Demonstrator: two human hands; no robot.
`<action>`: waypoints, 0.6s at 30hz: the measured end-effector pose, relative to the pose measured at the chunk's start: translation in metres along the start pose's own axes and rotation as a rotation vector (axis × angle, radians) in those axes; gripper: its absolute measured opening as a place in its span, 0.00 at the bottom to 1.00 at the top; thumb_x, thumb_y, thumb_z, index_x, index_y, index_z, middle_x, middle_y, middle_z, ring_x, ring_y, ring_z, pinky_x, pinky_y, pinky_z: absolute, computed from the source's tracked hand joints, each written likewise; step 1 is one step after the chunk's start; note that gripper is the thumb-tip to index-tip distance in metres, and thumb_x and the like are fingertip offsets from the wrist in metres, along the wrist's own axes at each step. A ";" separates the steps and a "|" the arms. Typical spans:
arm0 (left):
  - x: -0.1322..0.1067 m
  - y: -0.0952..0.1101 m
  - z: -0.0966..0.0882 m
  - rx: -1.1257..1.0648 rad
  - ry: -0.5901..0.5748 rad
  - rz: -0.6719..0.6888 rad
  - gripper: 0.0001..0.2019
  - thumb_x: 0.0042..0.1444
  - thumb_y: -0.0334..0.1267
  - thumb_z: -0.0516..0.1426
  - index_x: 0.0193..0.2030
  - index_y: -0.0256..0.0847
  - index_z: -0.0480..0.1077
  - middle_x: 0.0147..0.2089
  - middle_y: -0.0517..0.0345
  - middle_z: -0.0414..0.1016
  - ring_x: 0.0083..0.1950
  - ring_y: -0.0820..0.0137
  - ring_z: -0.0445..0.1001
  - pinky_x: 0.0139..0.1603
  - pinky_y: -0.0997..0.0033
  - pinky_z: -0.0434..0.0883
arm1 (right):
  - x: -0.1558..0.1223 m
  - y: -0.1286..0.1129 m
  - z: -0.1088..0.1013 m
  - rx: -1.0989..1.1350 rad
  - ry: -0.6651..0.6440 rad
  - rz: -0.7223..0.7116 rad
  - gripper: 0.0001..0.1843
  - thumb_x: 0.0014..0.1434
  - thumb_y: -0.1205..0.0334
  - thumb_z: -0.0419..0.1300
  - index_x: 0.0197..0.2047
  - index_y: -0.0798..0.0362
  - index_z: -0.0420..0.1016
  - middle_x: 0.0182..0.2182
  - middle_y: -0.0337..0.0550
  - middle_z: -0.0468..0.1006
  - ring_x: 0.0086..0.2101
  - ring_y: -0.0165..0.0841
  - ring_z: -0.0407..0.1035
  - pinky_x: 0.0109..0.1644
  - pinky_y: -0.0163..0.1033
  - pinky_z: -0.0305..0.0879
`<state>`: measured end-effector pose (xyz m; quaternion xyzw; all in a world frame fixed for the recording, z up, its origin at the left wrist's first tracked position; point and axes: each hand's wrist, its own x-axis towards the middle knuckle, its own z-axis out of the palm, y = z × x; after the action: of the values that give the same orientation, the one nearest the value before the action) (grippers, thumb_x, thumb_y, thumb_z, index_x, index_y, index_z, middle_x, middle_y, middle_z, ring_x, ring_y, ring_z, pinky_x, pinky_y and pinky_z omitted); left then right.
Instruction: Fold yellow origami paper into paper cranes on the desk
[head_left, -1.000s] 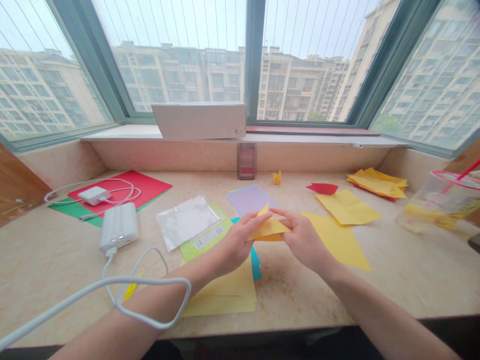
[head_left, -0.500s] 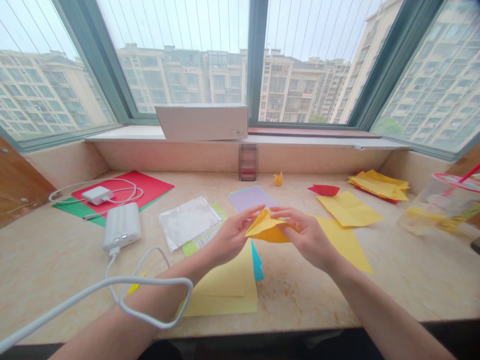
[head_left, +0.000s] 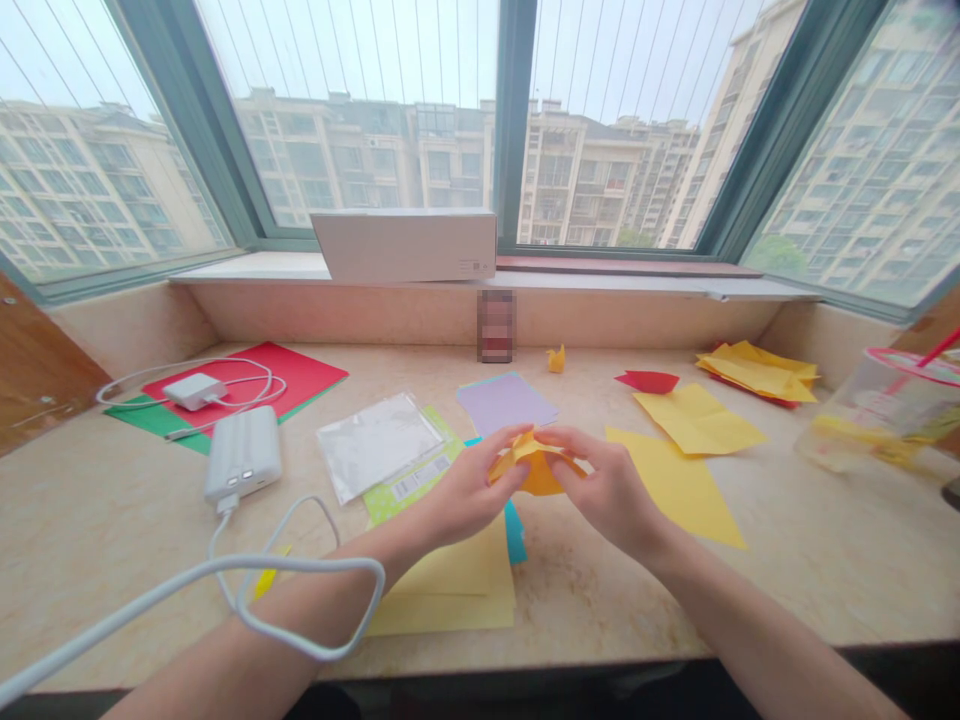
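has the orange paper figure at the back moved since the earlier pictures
No. Against the white box on the sill, the orange paper figure sits in the same place, below it to the right.

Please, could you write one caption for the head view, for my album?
Left hand and right hand hold folded yellow paper over a countertop scattered with coloured sheets.

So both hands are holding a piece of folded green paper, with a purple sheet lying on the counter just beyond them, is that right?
Not quite: the folded paper between the left hand and right hand is yellow-orange, not green, as the head view shows. The purple sheet does lie on the counter just beyond them.
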<state>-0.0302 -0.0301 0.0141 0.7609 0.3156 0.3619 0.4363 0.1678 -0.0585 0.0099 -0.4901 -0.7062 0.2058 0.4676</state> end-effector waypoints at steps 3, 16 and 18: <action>0.003 -0.001 -0.002 -0.046 0.028 -0.025 0.18 0.66 0.42 0.54 0.61 0.43 0.70 0.61 0.48 0.73 0.62 0.57 0.70 0.66 0.53 0.64 | 0.000 -0.001 -0.001 0.078 -0.001 0.052 0.21 0.56 0.70 0.57 0.53 0.48 0.76 0.51 0.45 0.81 0.40 0.37 0.79 0.42 0.41 0.77; 0.003 0.005 -0.005 -0.555 -0.091 -0.136 0.22 0.60 0.42 0.62 0.60 0.41 0.68 0.58 0.45 0.74 0.54 0.58 0.77 0.57 0.55 0.74 | 0.009 -0.010 -0.013 0.421 0.021 0.240 0.14 0.55 0.64 0.58 0.44 0.51 0.81 0.50 0.47 0.82 0.48 0.40 0.77 0.47 0.42 0.75; 0.003 0.006 -0.005 -0.556 -0.111 -0.131 0.23 0.60 0.41 0.63 0.61 0.41 0.68 0.57 0.45 0.75 0.53 0.59 0.78 0.57 0.55 0.74 | 0.009 -0.010 -0.014 0.425 0.017 0.237 0.13 0.55 0.64 0.58 0.41 0.50 0.82 0.51 0.47 0.81 0.49 0.41 0.76 0.46 0.43 0.76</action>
<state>-0.0321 -0.0278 0.0219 0.6089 0.2285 0.3635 0.6670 0.1739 -0.0569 0.0285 -0.4620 -0.5806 0.3989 0.5389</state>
